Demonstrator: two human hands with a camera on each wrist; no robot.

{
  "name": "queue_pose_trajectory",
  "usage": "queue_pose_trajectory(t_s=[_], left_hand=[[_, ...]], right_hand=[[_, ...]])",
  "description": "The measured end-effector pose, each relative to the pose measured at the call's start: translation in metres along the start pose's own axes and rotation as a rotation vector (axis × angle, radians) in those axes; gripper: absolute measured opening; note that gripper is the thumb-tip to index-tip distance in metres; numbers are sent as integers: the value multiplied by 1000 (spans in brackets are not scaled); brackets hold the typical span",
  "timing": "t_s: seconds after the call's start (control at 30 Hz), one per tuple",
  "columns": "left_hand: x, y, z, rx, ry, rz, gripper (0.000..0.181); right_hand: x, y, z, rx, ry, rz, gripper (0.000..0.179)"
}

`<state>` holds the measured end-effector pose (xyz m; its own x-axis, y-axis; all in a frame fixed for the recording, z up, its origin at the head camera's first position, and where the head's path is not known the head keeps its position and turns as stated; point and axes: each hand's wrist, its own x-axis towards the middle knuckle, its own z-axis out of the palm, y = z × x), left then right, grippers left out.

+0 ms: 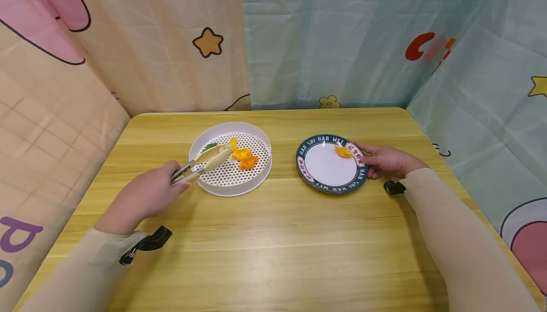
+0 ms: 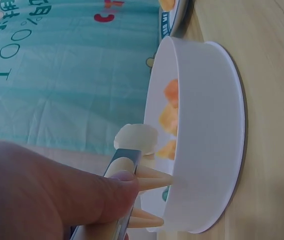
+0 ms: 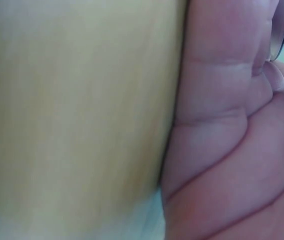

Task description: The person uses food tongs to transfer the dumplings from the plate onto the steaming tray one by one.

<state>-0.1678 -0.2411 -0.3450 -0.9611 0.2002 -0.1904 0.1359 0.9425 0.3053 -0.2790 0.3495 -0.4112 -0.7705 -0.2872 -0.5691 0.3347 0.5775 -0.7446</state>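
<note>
My left hand (image 1: pixel 149 192) grips metal tongs (image 1: pixel 183 173) with cream-coloured ends, reaching over a white round steamer tray (image 1: pixel 231 191) with a perforated floor. At the tong tips a whitish lump (image 2: pixel 135 139) shows; whether the tongs pinch it I cannot tell. Inside the tray lie a yellow piece (image 1: pixel 242 154), an orange piece (image 1: pixel 249 162) and a green piece (image 1: pixel 210 146), the last partly hidden by the tongs. My right hand (image 1: pixel 391 161) holds the right rim of a white plate (image 1: pixel 329 172) with a dark green lettered border. One yellow-orange piece (image 1: pixel 343 152) rests on that plate.
Both dishes stand on a wooden table (image 1: pixel 273 245), the tray left and the plate right, with a gap between them. Patterned curtains (image 1: pixel 290 41) hang behind the table and at both sides. Each wrist carries a black camera mount (image 1: pixel 155 239).
</note>
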Motion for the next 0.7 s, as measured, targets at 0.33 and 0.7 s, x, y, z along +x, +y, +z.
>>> queue_pose_trajectory(t_s=[0.33,0.7], left_hand=[[7,-9,-5,37,-46,-14,41],[14,-10,-11,60,-114,-26,40]], right_hand=[[0,0,0,-3,4,3,71],[1,1,-1,-6,3,0,70]])
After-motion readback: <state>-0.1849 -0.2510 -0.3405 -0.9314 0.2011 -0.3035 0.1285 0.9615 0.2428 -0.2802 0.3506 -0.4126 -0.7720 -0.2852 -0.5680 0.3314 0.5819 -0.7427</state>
